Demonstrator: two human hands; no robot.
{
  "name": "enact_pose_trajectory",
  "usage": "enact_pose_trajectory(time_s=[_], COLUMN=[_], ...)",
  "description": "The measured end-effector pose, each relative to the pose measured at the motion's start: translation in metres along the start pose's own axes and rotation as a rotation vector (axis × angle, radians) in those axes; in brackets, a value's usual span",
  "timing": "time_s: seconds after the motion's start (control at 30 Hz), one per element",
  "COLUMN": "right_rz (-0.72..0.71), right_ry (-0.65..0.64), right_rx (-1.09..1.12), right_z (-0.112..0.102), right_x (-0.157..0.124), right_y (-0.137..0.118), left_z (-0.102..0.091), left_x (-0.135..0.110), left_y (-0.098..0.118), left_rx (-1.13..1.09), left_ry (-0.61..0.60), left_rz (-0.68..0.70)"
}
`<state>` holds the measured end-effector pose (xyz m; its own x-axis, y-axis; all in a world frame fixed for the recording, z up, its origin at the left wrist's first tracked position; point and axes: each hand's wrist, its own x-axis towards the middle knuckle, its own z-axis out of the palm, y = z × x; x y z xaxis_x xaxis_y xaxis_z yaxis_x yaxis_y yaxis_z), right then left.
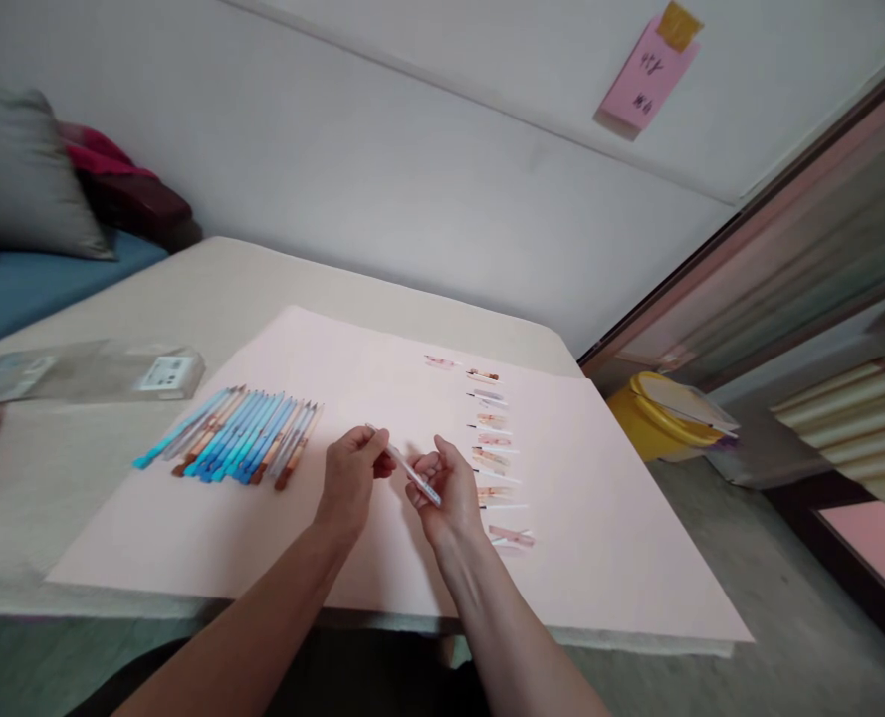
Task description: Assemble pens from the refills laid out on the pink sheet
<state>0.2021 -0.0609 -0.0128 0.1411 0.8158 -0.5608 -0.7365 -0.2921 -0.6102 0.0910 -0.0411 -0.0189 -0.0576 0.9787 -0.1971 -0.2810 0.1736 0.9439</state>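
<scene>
A slim white pen (410, 472) slants down to the right between my two hands, above a pale pink sheet. My left hand (349, 470) pinches its upper end between thumb and fingers. Around the lower part curl the fingers of my right hand (448, 490), palm turned partly up, with the pen's end showing past them. Left of my hands lies a close row of blue, brown and grey pens (252, 435) with shaped ends towards me. To the right runs a column of small printed pieces with thin sticks (493, 439); their exact kind is too small to tell.
The pink sheet (598, 558) covers much of a cloth-topped table (263, 264). A clear plastic bag with a white label (169, 374) lies at the left. Beyond the right edge stands a yellow bucket (655, 418). A white wall closes the far side.
</scene>
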Motion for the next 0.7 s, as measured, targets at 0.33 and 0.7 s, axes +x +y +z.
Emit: enact_pose_trajectory(time_s=[0.33, 0.7], right_rz=[0.133, -0.008], right_ry=[-0.119, -0.585], right_rx=[-0.101, -0.219], right_z=[-0.004, -0.013], right_x=[0.002, -0.004], right_y=[0.004, -0.015], left_z=[-0.001, -0.015], left_x=[0.002, 0.019], left_y=[-0.008, 0.015], left_rx=[0.028, -0.278], left_ry=[0.042, 0.19], left_rz=[-0.001, -0.128])
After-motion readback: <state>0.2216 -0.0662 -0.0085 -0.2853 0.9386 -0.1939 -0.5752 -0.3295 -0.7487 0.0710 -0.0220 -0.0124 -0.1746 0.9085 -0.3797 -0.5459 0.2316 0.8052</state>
